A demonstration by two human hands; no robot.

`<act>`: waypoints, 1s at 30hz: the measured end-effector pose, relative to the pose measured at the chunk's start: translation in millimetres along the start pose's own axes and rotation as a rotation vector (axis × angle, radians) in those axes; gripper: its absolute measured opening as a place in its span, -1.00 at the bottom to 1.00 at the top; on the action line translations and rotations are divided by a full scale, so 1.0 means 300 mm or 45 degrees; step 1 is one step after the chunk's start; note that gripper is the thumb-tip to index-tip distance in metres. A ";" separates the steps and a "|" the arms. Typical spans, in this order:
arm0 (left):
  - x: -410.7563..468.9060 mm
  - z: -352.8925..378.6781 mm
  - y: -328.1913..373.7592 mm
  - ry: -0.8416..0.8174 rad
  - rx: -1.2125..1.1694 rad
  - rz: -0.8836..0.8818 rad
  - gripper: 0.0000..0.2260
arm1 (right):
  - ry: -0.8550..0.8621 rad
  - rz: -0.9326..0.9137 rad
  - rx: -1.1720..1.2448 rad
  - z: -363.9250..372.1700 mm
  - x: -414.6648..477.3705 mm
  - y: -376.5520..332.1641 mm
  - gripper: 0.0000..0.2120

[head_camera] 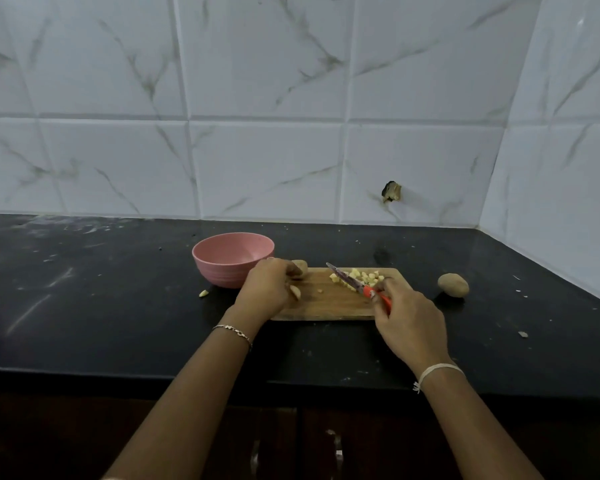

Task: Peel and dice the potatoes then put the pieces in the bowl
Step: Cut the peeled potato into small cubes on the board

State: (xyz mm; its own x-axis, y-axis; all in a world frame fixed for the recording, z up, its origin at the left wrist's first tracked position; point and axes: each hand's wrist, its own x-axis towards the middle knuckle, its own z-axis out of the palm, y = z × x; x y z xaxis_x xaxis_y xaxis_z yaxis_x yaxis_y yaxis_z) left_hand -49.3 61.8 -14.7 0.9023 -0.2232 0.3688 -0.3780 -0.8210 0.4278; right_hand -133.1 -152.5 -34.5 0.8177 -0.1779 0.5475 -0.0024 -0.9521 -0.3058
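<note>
The diced potato pieces sit in a little pile on the wooden cutting board, up at 1 o'clock. The knife lies across the pile – the right hand has its fingers tight around the orange handle.

At 11 o'clock on the board is 1 small potato with its skin on. The left hand is curled right next to it; I cannot tell if it grips it.

The pink bowl waits at 10 o'clock, just off the board, with no pieces showing inside. 1 more potato sits at 3 o'clock on the black counter, and 1 stray bit lies at 9 o'clock.

More bits could slide off if the knife pushes the pile too fast – and a round potato could roll under the blade, close to those curled fingers.
</note>
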 end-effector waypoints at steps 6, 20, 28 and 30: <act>-0.025 0.007 0.005 -0.123 0.215 0.120 -0.66 | -0.001 -0.188 -0.018 -0.011 -0.023 -0.010 -0.86; 0.007 0.060 0.060 -0.045 0.085 0.072 -0.72 | -0.007 -0.100 -0.199 -0.012 -0.022 -0.020 -0.82; 0.009 0.115 0.120 0.141 0.075 -0.091 -0.88 | -0.087 -0.141 -0.070 -0.007 -0.022 -0.016 -0.73; 0.009 0.124 0.118 0.155 0.043 -0.137 -0.88 | -0.077 -0.190 -0.016 -0.002 -0.026 -0.011 -0.70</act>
State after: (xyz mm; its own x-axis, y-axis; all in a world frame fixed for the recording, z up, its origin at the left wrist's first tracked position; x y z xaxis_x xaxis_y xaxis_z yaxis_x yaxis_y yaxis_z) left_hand -52.6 12.7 -29.3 0.9046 -0.0697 0.4205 -0.2718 -0.8543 0.4432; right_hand -139.9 -148.1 -37.4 0.8429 -0.0192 0.5378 0.1147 -0.9700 -0.2144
